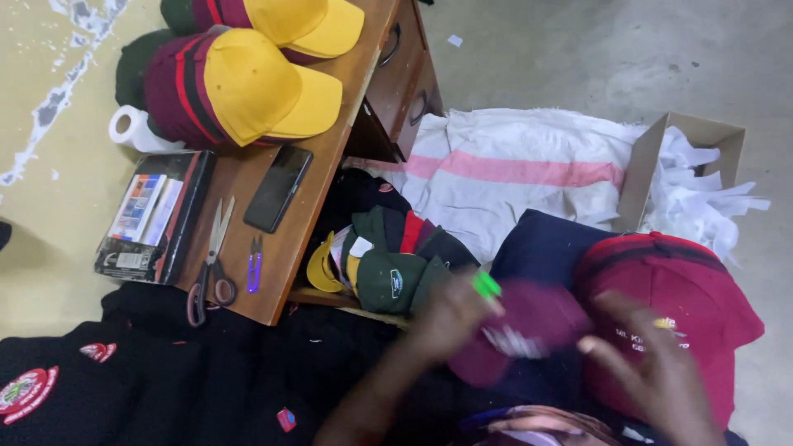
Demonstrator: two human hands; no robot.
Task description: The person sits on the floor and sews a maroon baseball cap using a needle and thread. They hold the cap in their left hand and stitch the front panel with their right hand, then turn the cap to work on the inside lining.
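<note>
Left hand (pixel 450 318) closed on a blurred maroon cap (pixel 529 326) and a small green tool (pixel 486 285), above our lap. Right hand (pixel 661 372) open, fingers spread, over the red cap stack (pixel 686 289). We note scissors (pixel 211 264) on the desk (pixel 289 248).

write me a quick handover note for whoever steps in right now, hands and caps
Left hand: blurred, pinching a small green tool over a maroon cap piece.
Right hand: fingers spread, resting on the red cap in the lap.
Loose green and red caps lie heaped by the desk; yellow-brimmed caps stacked on the desk, beside scissors and a phone.
How much is done or left cannot be told.
</note>
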